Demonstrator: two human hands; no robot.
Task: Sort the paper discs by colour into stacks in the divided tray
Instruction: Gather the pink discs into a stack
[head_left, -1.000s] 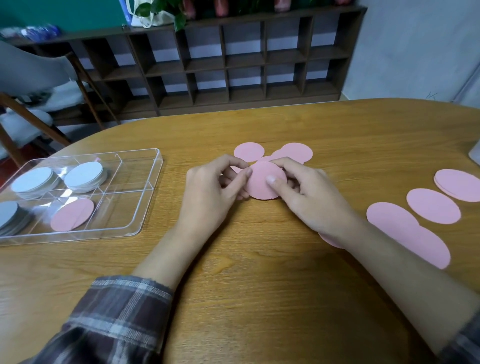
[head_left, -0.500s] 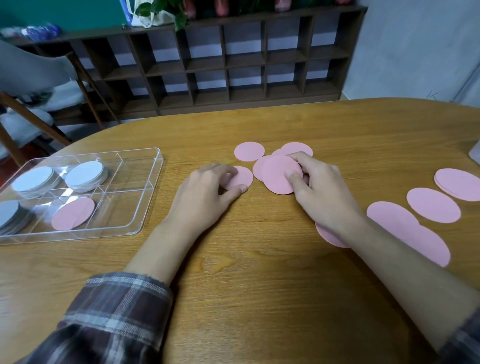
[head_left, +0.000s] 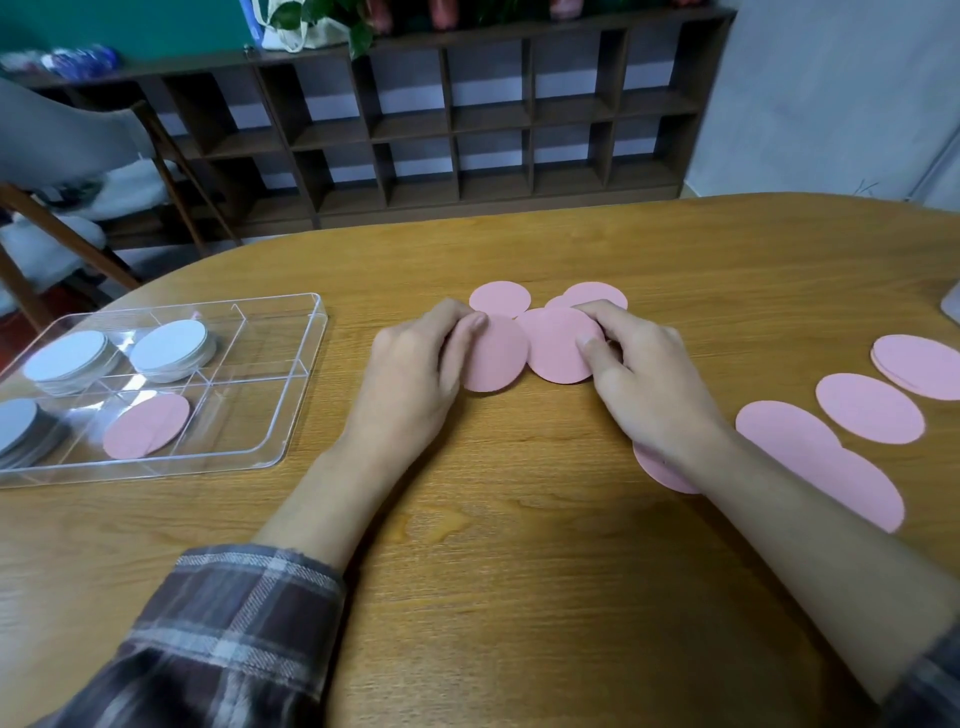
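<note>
The left hand (head_left: 415, 374) pinches one pink disc (head_left: 496, 358), the right hand (head_left: 644, 379) pinches another (head_left: 558, 345), and the tray (head_left: 291, 415) holds three white stacks (head_left: 171, 345) and one pink disc (head_left: 147, 425).

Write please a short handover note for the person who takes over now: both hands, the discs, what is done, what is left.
Left hand: pinching one round pink paper disc on the wooden table.
Right hand: gripping a second pink disc.
Clear plastic divided tray: three grey-white disc stacks, one pink disc.
Left: loose pink discs at centre and right go onto the tray's pink one.
</note>
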